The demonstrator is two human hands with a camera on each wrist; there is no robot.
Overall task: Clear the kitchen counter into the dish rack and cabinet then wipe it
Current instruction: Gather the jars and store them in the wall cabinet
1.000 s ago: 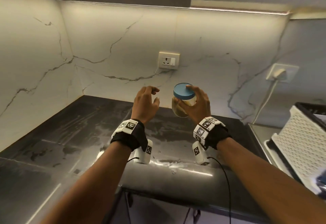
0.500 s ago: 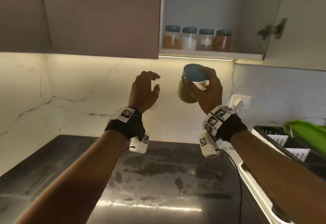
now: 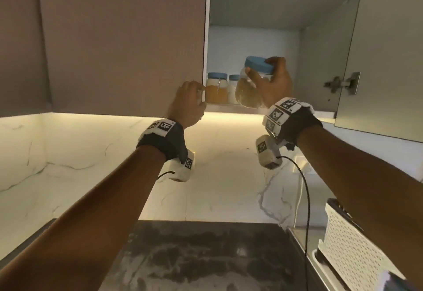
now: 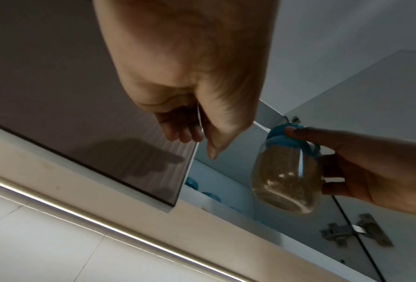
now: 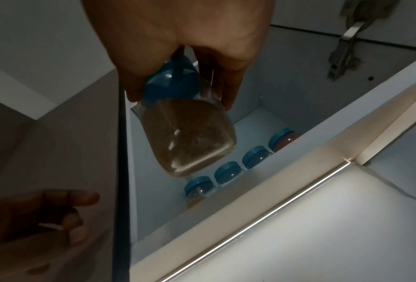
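A clear jar (image 3: 249, 92) with a blue lid and brown grains hangs tilted in front of the open cabinet's lower shelf (image 3: 231, 107). My right hand (image 3: 277, 84) grips it near the lid, thumb on one side and fingers on the other; the same jar (image 5: 187, 137) fills the right wrist view. My left hand (image 3: 188, 103) is at the right edge of the closed brown cabinet door (image 3: 126, 38). In the left wrist view the fingers (image 4: 178, 131) lie on the door's front and the thumb reaches past its edge, pinching it.
Several blue-lidded jars (image 5: 228, 171) stand in a row at the shelf's front. The right cabinet door (image 3: 389, 50) is swung open, hinge showing. Below lie the dark wet-looking counter (image 3: 206, 256) and a white dish rack (image 3: 350, 249) at the right.
Both hands rose from counter height to the cabinet. The jar went up to the open shelf, and my left hand reached the closed door's edge. The view tilted upward.
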